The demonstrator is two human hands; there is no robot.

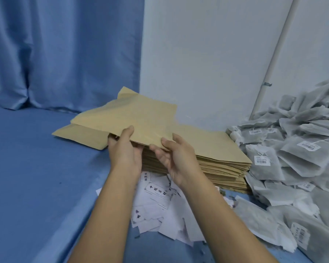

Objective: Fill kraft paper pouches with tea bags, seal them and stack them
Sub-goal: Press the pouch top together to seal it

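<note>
Held pouch (pixel 141 114): tan kraft paper, flat, matte, creased at the far corner. Positioned above the stack of pouches (pixel 222 164), near edge just over the stack top, far end tilted upward to the left. Contents not discernible; mouth not visible.

Pinched along the near edge by the left hand (pixel 124 149), thumb on top, fingers beneath. Pinched likewise near the right corner by the right hand (pixel 176 160), thumb on top, fingers curled under.

Stack: many flat tan pouches, edges roughly squared, set on the blue cloth (pixel 36 177) close to the white wall (pixel 207 54). Single pouch (pixel 78 136) flat on the cloth, just left of the stack, partly under the held one.

Right of the stack, touching it: loose heap of tea bags (pixel 296 149), grey translucent mesh with white barcode labels and strings. Near side of the stack: scattered paper slips (pixel 160 211), white, printed, overlapping, beneath both forearms.

Widest stretch of cloth on the left, running back to the blue curtain (pixel 65 50).
</note>
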